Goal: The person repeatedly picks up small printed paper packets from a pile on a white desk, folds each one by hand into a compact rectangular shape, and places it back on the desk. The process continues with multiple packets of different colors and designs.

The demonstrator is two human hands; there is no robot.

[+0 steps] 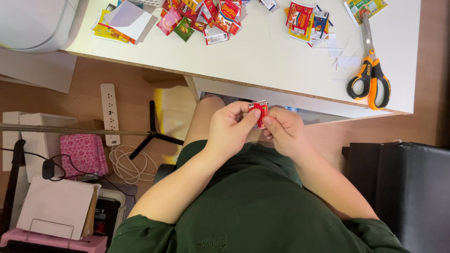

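While both hands are raised over the lap below the white table [262, 56] edge, a small red paper packet [259, 112] is pinched between them. The left hand [229, 129] is closed on it from nine o'clock, thumb on its face; the right hand [286, 131] is closed on it from three o'clock. Orange-handled scissors [370, 70] lie at two o'clock, colourful paper cutouts [206, 18] at twelve.

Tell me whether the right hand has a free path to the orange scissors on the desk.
Probably yes. The scissors lie near the desk edge with bare surface around them, but the right hand now pinches the small red packet together with the left hand.
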